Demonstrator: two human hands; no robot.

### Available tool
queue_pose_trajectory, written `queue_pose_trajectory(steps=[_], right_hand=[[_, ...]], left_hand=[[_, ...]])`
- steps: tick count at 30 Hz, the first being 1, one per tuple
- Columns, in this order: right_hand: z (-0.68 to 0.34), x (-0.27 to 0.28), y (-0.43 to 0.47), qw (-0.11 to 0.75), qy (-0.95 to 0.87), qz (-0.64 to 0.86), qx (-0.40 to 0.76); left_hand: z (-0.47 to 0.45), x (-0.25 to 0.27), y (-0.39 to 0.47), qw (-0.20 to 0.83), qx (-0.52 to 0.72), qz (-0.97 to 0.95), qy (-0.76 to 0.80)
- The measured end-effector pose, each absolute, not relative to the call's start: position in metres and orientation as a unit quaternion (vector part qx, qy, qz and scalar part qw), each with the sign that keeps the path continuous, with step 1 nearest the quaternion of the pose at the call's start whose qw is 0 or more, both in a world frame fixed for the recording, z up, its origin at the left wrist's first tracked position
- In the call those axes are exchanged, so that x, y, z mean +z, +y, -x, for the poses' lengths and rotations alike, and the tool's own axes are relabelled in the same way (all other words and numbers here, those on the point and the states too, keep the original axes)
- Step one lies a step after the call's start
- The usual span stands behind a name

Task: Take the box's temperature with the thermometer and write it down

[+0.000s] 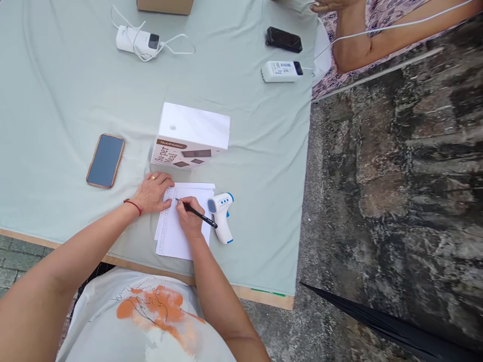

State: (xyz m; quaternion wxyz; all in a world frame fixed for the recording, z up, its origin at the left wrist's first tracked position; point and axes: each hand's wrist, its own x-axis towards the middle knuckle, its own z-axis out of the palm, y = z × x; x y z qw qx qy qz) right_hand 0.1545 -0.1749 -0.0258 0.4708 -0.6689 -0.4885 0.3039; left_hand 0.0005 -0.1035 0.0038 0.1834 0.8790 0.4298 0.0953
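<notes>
My right hand (189, 219) is closed around a black pen (202, 215), its tip on a sheet of white paper (180, 236) near the top left. Small handwriting runs down the left side of the paper, and another sheet shows beneath it. My left hand (153, 193) lies flat with fingers stretched, touching the paper's upper left edge. A white and blue infrared thermometer (222, 216) rests just right of the paper. Behind the paper stands a white box (194, 125) with brown print. Left of it lies a phone (105, 160) in an orange-brown case.
A pale green cloth (260, 201) covers the table. Toward the back are a white device with a looped cable (138, 41), a cardboard box (165, 6), a black device (284, 39) and a white device (282, 71). Another person's arm (352, 40) is at the upper right, beside a stone wall (396, 176).
</notes>
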Motion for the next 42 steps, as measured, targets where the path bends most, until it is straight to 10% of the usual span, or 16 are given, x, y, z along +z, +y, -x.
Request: queue_pose_trajectory(steps=[28,42], right_hand=[[-0.156,-0.029,-0.177,0.469,-0.479,0.680,0.298],[-0.193,-0.023,-0.179,0.404,-0.716,0.563,0.082]], left_hand=[[0.000,0.001,-0.103,0.187,0.106,-0.881,0.422],[0.001,-0.002,-0.102,0.184,0.120,-0.876,0.429]])
